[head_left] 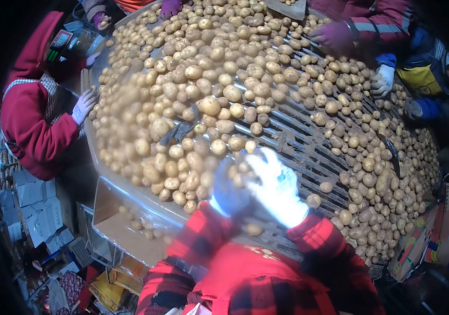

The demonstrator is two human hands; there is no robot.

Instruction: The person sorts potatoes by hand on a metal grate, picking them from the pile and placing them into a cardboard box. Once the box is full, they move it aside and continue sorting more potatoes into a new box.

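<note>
Both of my hands wear white gloves and are close together over the near part of a slatted sorting table. My left hand (229, 191) is blurred, with potatoes right at its fingers; whether it grips any is unclear. Beside it on the right, my right hand (277, 181) is bright with glare, its fingers bent toward the left hand and the same potatoes. A heap of potatoes (211, 106) spreads over the table beyond both hands. Bare metal slats (292, 139) show just past my right hand. One potato (254, 229) lies between my forearms.
A co-worker in a red top (38, 126) stands at the left, a gloved hand on the table edge. Other co-workers' gloved hands (383, 80) reach in from the top and right. A cardboard box (122, 220) holding potatoes is at the lower left; flattened cartons (447, 223) stand lower right.
</note>
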